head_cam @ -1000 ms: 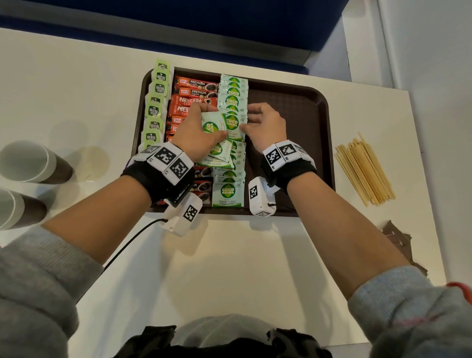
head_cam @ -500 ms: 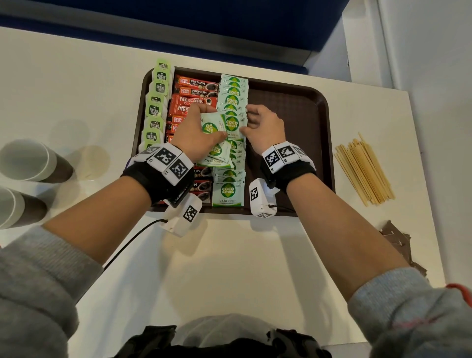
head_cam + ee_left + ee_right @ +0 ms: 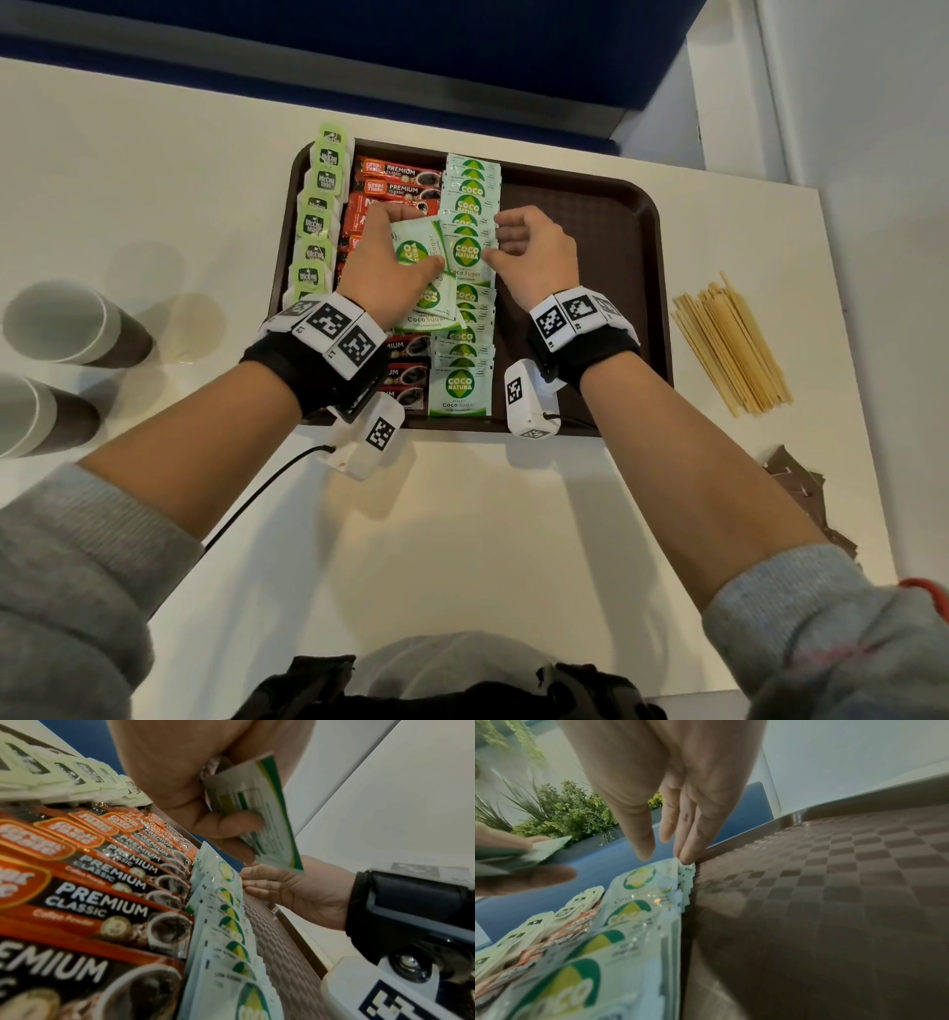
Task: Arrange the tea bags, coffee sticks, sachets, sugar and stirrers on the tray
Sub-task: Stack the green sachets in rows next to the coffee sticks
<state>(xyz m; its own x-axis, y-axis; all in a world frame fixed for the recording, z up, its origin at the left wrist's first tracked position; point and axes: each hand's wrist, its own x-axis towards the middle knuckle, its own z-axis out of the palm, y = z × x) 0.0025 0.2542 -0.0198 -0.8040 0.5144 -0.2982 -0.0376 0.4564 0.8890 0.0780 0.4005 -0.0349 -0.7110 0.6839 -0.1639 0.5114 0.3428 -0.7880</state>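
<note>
A brown tray [image 3: 590, 216] holds three columns: green tea bags [image 3: 316, 226] on the left, orange coffee sticks [image 3: 400, 180], then an overlapping row of Coco Natura sugar sachets [image 3: 464, 383]. My left hand [image 3: 375, 267] hovers over the coffee sticks and grips a small stack of sugar sachets [image 3: 416, 252], seen edge-on in the left wrist view [image 3: 259, 805]. My right hand [image 3: 534, 252] is beside the sugar row, its fingertips [image 3: 687, 856] touching the row's right edge and holding nothing. The wooden stirrers [image 3: 732, 344] lie on the table right of the tray.
The tray's right half is bare. Brown sachets [image 3: 801, 493] lie at the table's right edge below the stirrers. Two paper cups [image 3: 67, 324] [image 3: 31, 416] stand at the left. A blue panel runs behind the table, and a white wall is on the right.
My right hand's fingers have shifted slightly along the right edge of the sugar row. The left hand keeps its stack in nearly the same place.
</note>
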